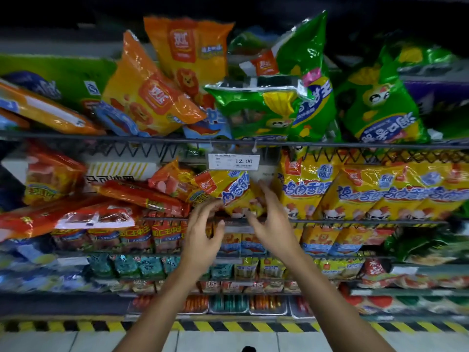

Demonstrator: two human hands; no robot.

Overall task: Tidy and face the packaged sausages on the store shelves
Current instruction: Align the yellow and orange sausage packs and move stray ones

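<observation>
A yellow sausage pack with blue lettering (234,193) leans tilted on the middle wire shelf (355,221), under a price tag reading 12.00 (234,161). My left hand (203,232) reaches up at its lower left corner, fingers spread and loosely curled, touching the pack's edge. My right hand (272,219) lies against the pack's right side with straight fingers. To the right stand several matching yellow packs (380,191), upright and facing out. Left of it, red and orange sausage packs (142,196) lie jumbled.
The top wire shelf (127,136) carries orange lion packs (152,97) and green packs (266,110), leaning in disorder. Lower shelves hold rows of small packs (152,237). A yellow-black striped strip (76,326) runs along the cooler base by the floor.
</observation>
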